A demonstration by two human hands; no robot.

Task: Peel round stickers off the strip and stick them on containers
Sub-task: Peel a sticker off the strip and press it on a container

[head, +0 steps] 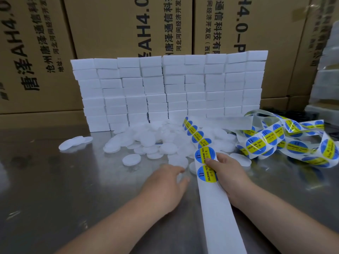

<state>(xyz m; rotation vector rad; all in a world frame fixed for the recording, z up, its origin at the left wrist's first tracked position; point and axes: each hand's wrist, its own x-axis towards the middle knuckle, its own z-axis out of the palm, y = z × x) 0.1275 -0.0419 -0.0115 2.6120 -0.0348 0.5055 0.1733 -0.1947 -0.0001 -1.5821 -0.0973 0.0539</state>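
The right hand (225, 173) gripped the white strip (218, 213), its fingers (211, 163) pinching the backing between two round blue-and-yellow stickers (205, 154). The left hand (165, 182) lay low over the shiny tabletop (64, 180), fingers (178, 170) relaxed, with a white round disc just at their tips. Beyond both sets of fingers, white containers (146, 138) lay heaped before a wall of stacked white blocks (170, 88), with printed cartons (110, 24) behind. To the right of the right hand's fingers, a loose tangle (286, 140) of sticker strip lay on the tabletop.
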